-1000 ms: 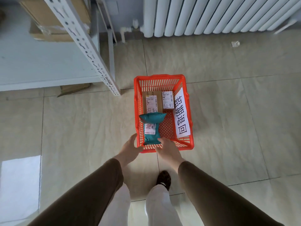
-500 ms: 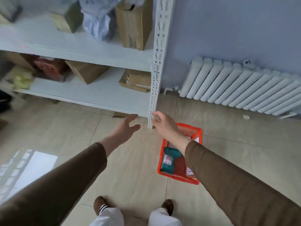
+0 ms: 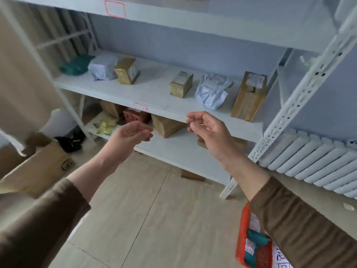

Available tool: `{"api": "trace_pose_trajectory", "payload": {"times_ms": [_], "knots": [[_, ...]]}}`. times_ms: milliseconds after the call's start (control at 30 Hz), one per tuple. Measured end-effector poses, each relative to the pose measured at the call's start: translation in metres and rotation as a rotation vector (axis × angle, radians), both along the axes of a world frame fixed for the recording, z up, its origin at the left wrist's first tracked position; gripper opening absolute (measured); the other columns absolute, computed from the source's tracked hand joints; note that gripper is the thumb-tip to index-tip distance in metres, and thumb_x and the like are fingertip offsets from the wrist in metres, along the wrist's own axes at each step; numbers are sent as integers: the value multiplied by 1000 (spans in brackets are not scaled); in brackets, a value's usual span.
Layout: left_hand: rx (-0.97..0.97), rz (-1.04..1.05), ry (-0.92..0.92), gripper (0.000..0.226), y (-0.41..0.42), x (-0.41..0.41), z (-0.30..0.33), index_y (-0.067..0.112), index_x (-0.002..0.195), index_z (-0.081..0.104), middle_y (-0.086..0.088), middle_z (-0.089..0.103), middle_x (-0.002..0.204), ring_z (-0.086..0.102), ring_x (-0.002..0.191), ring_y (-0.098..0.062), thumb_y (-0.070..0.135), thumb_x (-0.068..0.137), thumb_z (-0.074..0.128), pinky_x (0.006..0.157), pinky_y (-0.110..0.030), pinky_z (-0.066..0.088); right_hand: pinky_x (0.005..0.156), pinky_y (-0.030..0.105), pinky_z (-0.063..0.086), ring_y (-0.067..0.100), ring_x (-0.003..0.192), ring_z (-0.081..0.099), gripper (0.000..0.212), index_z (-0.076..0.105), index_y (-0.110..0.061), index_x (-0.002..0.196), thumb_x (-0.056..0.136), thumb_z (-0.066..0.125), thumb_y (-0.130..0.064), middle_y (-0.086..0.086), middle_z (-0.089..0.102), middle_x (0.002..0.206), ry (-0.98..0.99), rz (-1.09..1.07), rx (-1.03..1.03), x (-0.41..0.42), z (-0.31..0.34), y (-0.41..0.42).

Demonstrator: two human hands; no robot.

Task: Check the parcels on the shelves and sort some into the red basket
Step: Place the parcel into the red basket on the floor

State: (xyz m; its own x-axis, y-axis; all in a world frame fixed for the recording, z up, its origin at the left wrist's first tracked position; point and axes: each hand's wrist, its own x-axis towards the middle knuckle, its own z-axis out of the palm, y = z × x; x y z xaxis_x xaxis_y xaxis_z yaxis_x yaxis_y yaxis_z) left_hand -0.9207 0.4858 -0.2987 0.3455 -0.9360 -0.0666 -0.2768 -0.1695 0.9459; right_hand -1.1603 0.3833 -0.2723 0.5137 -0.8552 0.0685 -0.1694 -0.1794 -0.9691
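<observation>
Both hands are raised in front of the white shelf unit (image 3: 154, 93), empty, fingers loosely curled and apart. My left hand (image 3: 131, 135) hovers before the lower shelf; my right hand (image 3: 207, 128) is level with the middle shelf's front edge. On the middle shelf lie a green bag (image 3: 75, 64), a grey-white bag (image 3: 103, 68), a small brown box (image 3: 127, 71), another small box (image 3: 181, 85), a crumpled white bag (image 3: 212, 91) and a tall brown box (image 3: 249, 96). The red basket (image 3: 243, 229) sits on the floor at lower right, partly hidden by my right sleeve, holding a teal parcel (image 3: 255, 242).
The lower shelf holds brown boxes (image 3: 168, 125), a red-printed box (image 3: 135, 117) and a yellow packet (image 3: 105, 125). An open cardboard carton (image 3: 38, 167) stands on the floor at left. A white radiator (image 3: 313, 157) lines the right wall. A perforated shelf post (image 3: 301, 93) rises at right.
My view has swung up from the basket to the shelves. Both hands left the basket's rim and rose in front of the middle and lower shelves, still empty.
</observation>
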Motion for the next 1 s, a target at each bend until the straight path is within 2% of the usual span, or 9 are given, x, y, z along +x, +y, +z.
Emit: {"api": "trace_pose_trajectory", "payload": {"times_ms": [67,133,200,333,500,600,767,867,1000], "knots": [[-37,35,5,15,2,33,10,18,110,75,2,80,104,73,103,-19,18,104,62,103,-41,51,82,15,51,13,100,70,22,69,-16,122,102,60,-15,7,73,117,-8,10,-3,28,12,-1],[-69,70,38,14,0,61,15,16,106,75,3,80,101,73,98,-14,15,104,61,102,-40,51,89,23,53,21,105,70,20,70,-18,120,102,60,-17,12,72,117,-14,18,-1,56,17,-7],[-91,94,70,14,-6,88,15,15,102,75,5,81,96,74,93,-10,15,104,61,99,-38,51,89,22,54,22,105,70,20,70,-17,120,102,60,-17,14,71,118,-15,28,2,84,17,-18],[-98,117,114,15,-40,142,10,16,98,74,3,81,97,74,95,-13,19,104,61,97,-35,52,82,17,55,20,102,71,19,72,-19,116,103,59,-15,8,74,115,-28,27,28,139,12,-54],[-98,135,140,15,-114,215,2,10,101,75,-12,79,105,73,106,-31,17,104,62,105,-44,54,93,34,54,22,104,71,18,74,-27,107,102,60,-17,-2,76,108,-15,19,12,218,-4,-128],[-57,142,142,16,-163,259,1,8,103,74,-12,79,109,72,108,-31,19,104,62,106,-48,51,96,38,54,22,108,69,18,74,-25,106,102,59,-16,-3,76,108,7,3,44,268,-8,-178],[-8,170,151,18,-229,318,-2,8,112,72,-15,76,116,70,105,-24,18,105,60,103,-43,52,88,27,52,16,103,65,16,74,-24,107,102,60,-18,9,73,116,31,14,81,345,-12,-248],[17,185,164,14,-264,351,-13,16,110,74,-11,75,118,68,109,-21,19,105,61,101,-41,52,84,21,49,7,100,63,18,72,-21,115,102,61,-18,4,73,118,50,6,115,382,-21,-281],[52,171,177,13,-317,398,-27,24,112,72,4,72,117,66,117,-19,20,104,63,107,-40,51,87,26,47,9,106,61,21,66,-23,121,102,61,-18,-5,69,114,94,-12,197,427,-42,-321]]}}
